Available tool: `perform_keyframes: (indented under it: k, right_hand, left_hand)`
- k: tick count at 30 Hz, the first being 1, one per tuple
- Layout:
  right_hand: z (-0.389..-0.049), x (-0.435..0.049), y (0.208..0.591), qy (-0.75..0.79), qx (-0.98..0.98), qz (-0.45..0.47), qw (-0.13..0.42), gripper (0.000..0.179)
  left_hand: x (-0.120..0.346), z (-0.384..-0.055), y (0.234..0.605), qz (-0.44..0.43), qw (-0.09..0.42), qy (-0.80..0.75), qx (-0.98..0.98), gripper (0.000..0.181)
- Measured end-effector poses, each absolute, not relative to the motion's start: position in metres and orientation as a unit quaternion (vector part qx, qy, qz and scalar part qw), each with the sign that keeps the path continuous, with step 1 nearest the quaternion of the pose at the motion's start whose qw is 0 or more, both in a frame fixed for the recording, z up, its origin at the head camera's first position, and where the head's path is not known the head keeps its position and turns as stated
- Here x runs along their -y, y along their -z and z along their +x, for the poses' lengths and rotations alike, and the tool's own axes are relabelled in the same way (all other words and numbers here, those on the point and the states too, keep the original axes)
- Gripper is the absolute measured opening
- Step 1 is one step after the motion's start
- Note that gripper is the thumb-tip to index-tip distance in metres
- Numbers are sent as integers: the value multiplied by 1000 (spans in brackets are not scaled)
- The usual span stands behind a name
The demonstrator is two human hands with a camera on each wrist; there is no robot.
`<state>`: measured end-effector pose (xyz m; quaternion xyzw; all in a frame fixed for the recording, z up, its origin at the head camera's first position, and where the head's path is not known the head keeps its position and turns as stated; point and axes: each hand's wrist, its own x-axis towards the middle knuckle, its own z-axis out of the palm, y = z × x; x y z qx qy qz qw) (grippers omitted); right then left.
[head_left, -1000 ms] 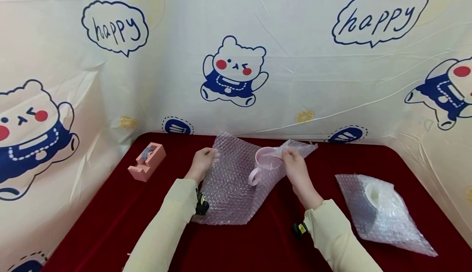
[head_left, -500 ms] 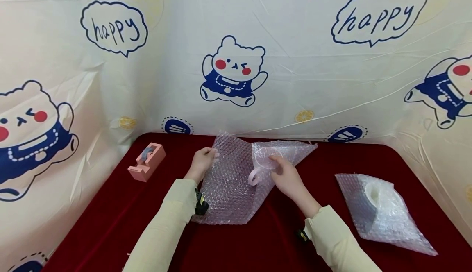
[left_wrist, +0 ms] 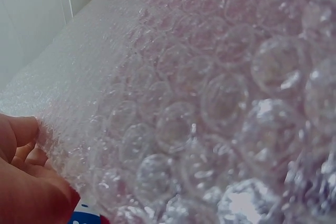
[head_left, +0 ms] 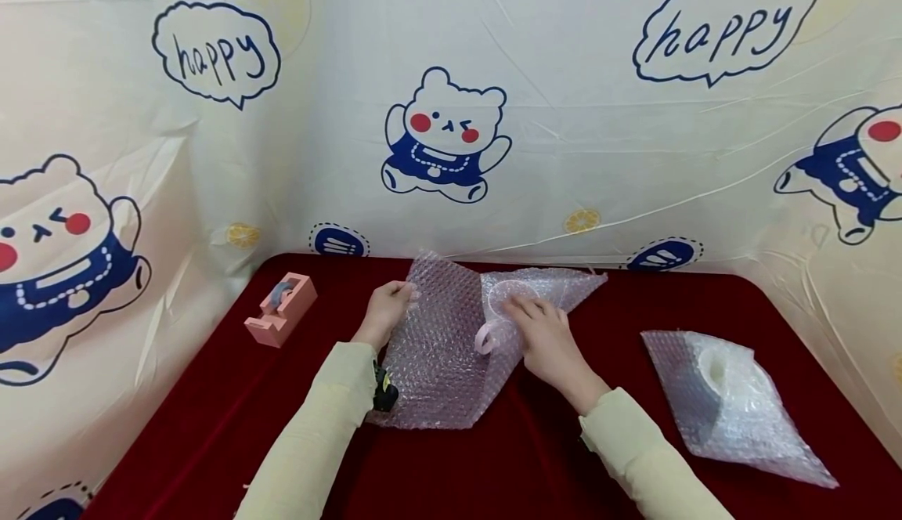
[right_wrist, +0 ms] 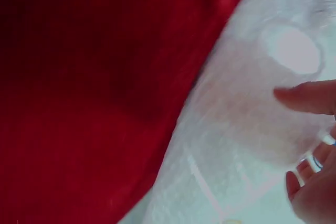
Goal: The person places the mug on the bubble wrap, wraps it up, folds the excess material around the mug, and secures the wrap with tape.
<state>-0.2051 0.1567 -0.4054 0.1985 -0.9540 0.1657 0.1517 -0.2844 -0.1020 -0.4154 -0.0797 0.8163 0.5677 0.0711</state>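
Note:
A sheet of bubble wrap [head_left: 440, 363] lies across the middle of the table, one flap folded over a pink mug [head_left: 486, 338]. The mug's handle pokes out to the left of the flap, while its rim shows through the plastic. My left hand [head_left: 384, 312] pinches the sheet's left edge between thumb and fingers; the left wrist view has that edge lifted close to the camera. On the wrapped side of the mug rests my right hand [head_left: 553, 348], its fingers extended over the flap. In the right wrist view its thumb and fingers [right_wrist: 304, 97] stand apart.
A pink tape dispenser [head_left: 282, 308] with a roll in it stands at the left of the red-covered table [head_left: 437, 477]. To the right lies a bubble-wrapped bundle [head_left: 740, 418] with a white round object inside. A printed cloth [head_left: 564, 152] hangs behind.
My right hand brought the bubble wrap flap leftward over the mug, let go of its edge, and now lies flatter on the wrapped mug. The left hand has held still.

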Motion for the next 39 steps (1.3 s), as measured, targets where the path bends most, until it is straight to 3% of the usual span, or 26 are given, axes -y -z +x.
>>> perform_keyframes:
  k: [12,15,27,39]
  right_hand:
    - [-222,-174,408,-54,923,341,167,62]
    - [-224,-175,408,-51,922,345,168,61]
    - [-233,-177,405,-21,922,349,167,29]
    - [-235,-175,404,-72,920,357,146,32]
  left_hand:
    - [103,-283,413,-78,81,-562,-819,41]
    - [103,-283,412,-79,79,-558,-822,41]
    - [102,-285,412,-78,84,-558,-822,41]
    - [101,-288,398,-71,127,-558,-817,44]
